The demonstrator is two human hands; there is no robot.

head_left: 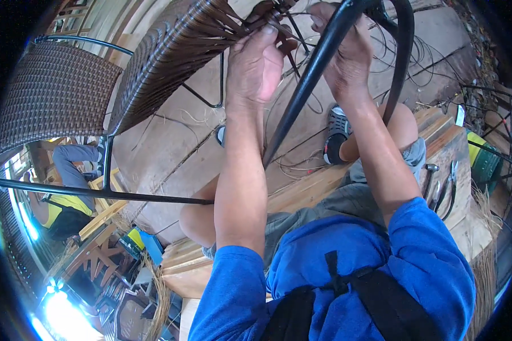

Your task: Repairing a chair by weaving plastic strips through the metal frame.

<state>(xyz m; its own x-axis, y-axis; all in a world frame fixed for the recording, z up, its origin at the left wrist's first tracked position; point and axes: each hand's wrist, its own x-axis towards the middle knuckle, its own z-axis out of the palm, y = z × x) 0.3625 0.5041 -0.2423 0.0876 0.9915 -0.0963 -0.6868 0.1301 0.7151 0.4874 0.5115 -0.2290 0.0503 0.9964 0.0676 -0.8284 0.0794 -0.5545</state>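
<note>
A chair frame of black metal tube point(314, 68) carries a dark brown woven wicker panel point(170, 57), with loose flat strands bunched along its edge. My left hand point(257, 68) is closed on brown wicker strands at that edge, thumb on top. Beyond the slanting tube, my right hand point(348, 54) has its fingers curled round what looks like the end of a thin dark strand point(299, 13) running over from the panel. The tube hides part of that hand. More finished brown weave point(57, 91) covers the frame's left part.
A wooden bench point(301, 196) is under me, with a hammer point(430, 176) and pliers point(450, 184) on its right end. Loose strands point(424, 54) lie on the floor. At left are another person point(71, 193) and bundled fibres point(159, 295). A green-and-yellow container point(483, 156) stands at right.
</note>
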